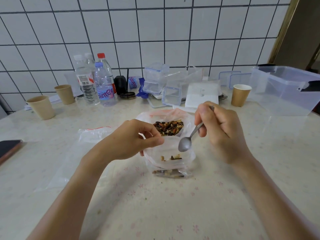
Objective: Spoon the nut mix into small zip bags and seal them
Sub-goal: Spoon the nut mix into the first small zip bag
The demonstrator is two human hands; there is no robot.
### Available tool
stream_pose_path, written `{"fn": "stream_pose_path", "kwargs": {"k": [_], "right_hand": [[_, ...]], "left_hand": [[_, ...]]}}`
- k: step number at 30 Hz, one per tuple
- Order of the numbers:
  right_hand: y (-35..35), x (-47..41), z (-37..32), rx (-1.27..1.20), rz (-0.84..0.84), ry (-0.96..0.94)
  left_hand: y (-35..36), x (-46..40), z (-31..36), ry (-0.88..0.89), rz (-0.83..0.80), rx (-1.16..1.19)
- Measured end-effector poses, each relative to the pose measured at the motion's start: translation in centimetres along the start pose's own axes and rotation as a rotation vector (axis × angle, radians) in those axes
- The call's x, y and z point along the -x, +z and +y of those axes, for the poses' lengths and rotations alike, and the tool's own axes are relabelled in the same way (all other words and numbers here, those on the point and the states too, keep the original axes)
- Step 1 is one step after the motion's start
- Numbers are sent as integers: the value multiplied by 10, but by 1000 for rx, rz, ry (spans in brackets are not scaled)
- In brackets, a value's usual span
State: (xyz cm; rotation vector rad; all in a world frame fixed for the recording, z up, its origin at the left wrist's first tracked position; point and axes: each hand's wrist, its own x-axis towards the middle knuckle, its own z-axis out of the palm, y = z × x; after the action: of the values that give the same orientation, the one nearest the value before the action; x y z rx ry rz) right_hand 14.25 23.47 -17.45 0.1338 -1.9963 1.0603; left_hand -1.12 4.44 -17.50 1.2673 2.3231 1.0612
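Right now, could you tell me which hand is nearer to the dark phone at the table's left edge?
Left. The left hand pinches the small clear zip bag mid-table; the right hand, holding the metal spoon, is farther from the phone.

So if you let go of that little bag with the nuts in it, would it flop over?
Probably. The small zip bag is thin clear plastic, and its mouth seems to stay open only because the left hand pinches the rim. It holds just a few nuts, so it is likely light and would sag or slide easily.

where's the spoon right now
In the head view the spoon is just right of centre, held by the right hand, its empty bowl over the open small zip bag.
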Motion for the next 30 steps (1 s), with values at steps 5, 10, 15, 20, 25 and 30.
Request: {"fn": "stream_pose_path", "kwargs": {"k": [5,10,15,20,25,30], "right_hand": [[1,-7,13,-253,193,292],[0,-11,31,-352,267,585],[5,-7,41,-141,197,591],[13,-1,45,95,100,494],[19,0,48,81,55,490],[27,4,51,35,-45,554]], "left_hand": [[0,1,-3,-39,22,-62],[-6,-6,-14,-100,219,-113],[2,-19,-30,-227,503,-274],[15,-21,-42,-424,517,-348],[19,-25,-45,-442,396,-229],[26,-23,-34,-257,346,-76]]}}
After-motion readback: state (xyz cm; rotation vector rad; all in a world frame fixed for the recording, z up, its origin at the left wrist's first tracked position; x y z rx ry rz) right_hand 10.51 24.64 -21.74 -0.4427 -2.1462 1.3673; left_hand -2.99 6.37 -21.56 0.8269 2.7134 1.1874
